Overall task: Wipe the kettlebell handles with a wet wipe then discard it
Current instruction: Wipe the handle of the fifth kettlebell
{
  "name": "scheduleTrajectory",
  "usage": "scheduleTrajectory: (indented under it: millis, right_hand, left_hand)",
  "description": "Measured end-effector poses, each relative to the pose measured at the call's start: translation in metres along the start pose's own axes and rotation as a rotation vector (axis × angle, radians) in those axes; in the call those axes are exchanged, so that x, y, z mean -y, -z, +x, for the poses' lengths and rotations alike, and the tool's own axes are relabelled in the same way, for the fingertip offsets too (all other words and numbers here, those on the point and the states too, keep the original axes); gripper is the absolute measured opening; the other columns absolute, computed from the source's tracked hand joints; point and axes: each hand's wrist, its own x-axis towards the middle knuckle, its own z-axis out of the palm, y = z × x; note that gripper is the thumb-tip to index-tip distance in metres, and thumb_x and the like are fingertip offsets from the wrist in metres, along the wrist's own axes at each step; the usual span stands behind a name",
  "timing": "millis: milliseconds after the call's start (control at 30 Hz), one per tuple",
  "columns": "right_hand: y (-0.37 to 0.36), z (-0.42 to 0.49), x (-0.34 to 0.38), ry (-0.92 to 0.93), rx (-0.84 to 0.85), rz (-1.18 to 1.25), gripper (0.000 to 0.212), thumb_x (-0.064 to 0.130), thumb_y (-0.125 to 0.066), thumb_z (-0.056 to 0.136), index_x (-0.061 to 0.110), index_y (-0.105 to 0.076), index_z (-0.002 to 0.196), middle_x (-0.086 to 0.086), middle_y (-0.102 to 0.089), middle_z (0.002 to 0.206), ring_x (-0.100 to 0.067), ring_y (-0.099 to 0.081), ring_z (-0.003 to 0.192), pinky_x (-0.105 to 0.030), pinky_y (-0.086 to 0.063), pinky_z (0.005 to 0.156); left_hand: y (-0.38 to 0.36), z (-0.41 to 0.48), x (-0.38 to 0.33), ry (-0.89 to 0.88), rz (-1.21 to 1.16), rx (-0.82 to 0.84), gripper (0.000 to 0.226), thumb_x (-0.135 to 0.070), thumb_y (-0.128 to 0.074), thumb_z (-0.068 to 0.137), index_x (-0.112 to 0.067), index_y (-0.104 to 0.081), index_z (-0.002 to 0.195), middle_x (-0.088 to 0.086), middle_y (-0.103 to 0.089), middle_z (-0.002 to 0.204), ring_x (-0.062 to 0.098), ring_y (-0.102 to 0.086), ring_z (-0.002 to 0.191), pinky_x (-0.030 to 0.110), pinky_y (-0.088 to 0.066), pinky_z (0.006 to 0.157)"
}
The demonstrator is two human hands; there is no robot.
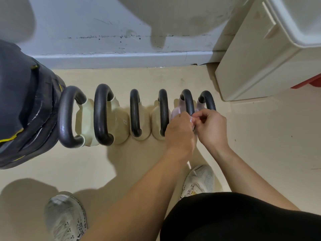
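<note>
Several kettlebells stand in a row on the floor, each with a black handle; the largest cream one (66, 117) is at the left, two small pink ones at the right. My left hand (179, 133) and my right hand (211, 127) meet in front of the pink kettlebell handle (188, 101), second from the right. Both pinch a small white wet wipe (191, 119) between their fingertips, right at the near end of that handle. Most of the wipe is hidden inside my fingers. The rightmost handle (207, 100) sits just behind my right hand.
A dark bag with yellow trim (22, 105) lies at the left against the largest kettlebell. A cream cabinet (260, 63) stands at the right. A grey wall and baseboard (112, 58) run behind the row. My two shoes (66, 218) rest on the beige floor below.
</note>
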Motion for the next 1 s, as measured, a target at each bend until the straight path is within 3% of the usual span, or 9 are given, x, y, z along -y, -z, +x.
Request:
scheduleTrajectory:
  millis: [67, 133, 200, 333, 467, 700, 867, 933, 1000]
  right_hand:
    - [0.0, 0.009, 0.005, 0.006, 0.013, -0.045, 0.017, 0.004, -0.064, 0.089, 0.014, -0.075, 0.08, 0.007, -0.071, 0.072, -0.014, -0.068, 0.074, -0.025, -0.055, 0.075]
    - [0.0, 0.02, 0.009, -0.006, 0.015, -0.098, 0.015, 0.008, -0.064, 0.088, 0.016, -0.075, 0.082, 0.002, -0.073, 0.077, -0.021, -0.069, 0.079, -0.036, -0.056, 0.077]
    - [-0.001, 0.033, 0.012, -0.019, 0.003, -0.123, 0.015, 0.013, -0.064, 0.088, 0.021, -0.076, 0.084, 0.001, -0.073, 0.083, -0.022, -0.069, 0.081, -0.036, -0.056, 0.077]
    - [-0.004, 0.068, 0.014, -0.031, 0.01, -0.077, 0.013, 0.015, -0.067, 0.087, 0.022, -0.073, 0.078, 0.005, -0.073, 0.081, -0.018, -0.069, 0.081, -0.028, -0.052, 0.074]
    - [-0.009, 0.103, 0.018, -0.012, 0.039, -0.052, 0.011, 0.01, -0.07, 0.087, 0.017, -0.074, 0.079, 0.003, -0.07, 0.074, -0.017, -0.067, 0.073, -0.028, -0.054, 0.074]
    - [-0.013, 0.134, 0.017, -0.028, 0.15, -0.089, 0.018, 0.003, -0.062, 0.085, 0.015, -0.076, 0.08, 0.001, -0.07, 0.076, -0.022, -0.071, 0.081, -0.033, -0.059, 0.081]
    - [-0.014, 0.148, 0.035, -0.004, 0.294, -0.289, 0.023, 0.001, -0.06, 0.086, 0.014, -0.079, 0.082, -0.003, -0.069, 0.078, -0.02, -0.062, 0.068, -0.023, -0.047, 0.06]
    - [-0.016, 0.148, 0.042, 0.002, 0.379, -0.374, 0.027, -0.002, -0.056, 0.087, 0.012, -0.079, 0.089, -0.004, -0.066, 0.078, -0.014, -0.052, 0.057, -0.021, -0.038, 0.047]
    - [-0.015, 0.148, 0.046, -0.002, 0.423, -0.405, 0.028, -0.003, -0.054, 0.087, 0.01, -0.079, 0.091, -0.004, -0.063, 0.074, -0.015, -0.051, 0.057, -0.021, -0.037, 0.046]
  left_hand:
    - [0.012, 0.018, -0.005, -0.031, 0.164, 0.082, 0.013, -0.014, -0.051, 0.095, -0.011, -0.057, 0.085, 0.004, -0.059, 0.083, 0.022, -0.057, 0.075, 0.034, -0.04, 0.062]
    - [0.02, 0.037, -0.011, -0.039, 0.202, 0.135, 0.014, -0.014, -0.053, 0.094, -0.01, -0.057, 0.081, 0.006, -0.066, 0.084, 0.026, -0.064, 0.081, 0.039, -0.049, 0.067]
    - [0.025, 0.055, -0.016, -0.019, 0.179, 0.148, 0.007, -0.013, -0.057, 0.092, -0.01, -0.063, 0.089, 0.007, -0.07, 0.085, 0.026, -0.067, 0.084, 0.041, -0.053, 0.08]
    - [0.033, 0.092, -0.021, -0.024, 0.209, 0.165, 0.005, -0.016, -0.067, 0.086, -0.012, -0.067, 0.088, 0.008, -0.071, 0.087, 0.029, -0.068, 0.086, 0.04, -0.053, 0.087]
    - [0.035, 0.131, -0.022, 0.001, 0.198, 0.171, 0.008, -0.009, -0.067, 0.083, -0.008, -0.068, 0.092, 0.011, -0.068, 0.093, 0.031, -0.066, 0.087, 0.043, -0.057, 0.083]
    - [0.025, 0.174, -0.021, 0.02, 0.285, 0.245, 0.02, 0.001, -0.061, 0.083, -0.008, -0.072, 0.096, 0.01, -0.07, 0.099, 0.027, -0.067, 0.09, 0.033, -0.058, 0.08]
    - [0.025, 0.181, -0.021, -0.009, 0.381, 0.376, 0.019, 0.001, -0.062, 0.081, -0.008, -0.068, 0.096, 0.011, -0.07, 0.1, 0.026, -0.062, 0.084, 0.029, -0.048, 0.069]
    - [0.025, 0.182, -0.022, -0.007, 0.396, 0.404, 0.011, 0.001, -0.066, 0.08, -0.01, -0.061, 0.08, 0.011, -0.068, 0.094, 0.028, -0.064, 0.085, 0.03, -0.047, 0.068]
    - [0.026, 0.183, -0.024, 0.004, 0.399, 0.41, 0.025, -0.002, -0.066, 0.083, -0.012, -0.05, 0.066, 0.014, -0.067, 0.087, 0.03, -0.068, 0.09, 0.034, -0.05, 0.068]
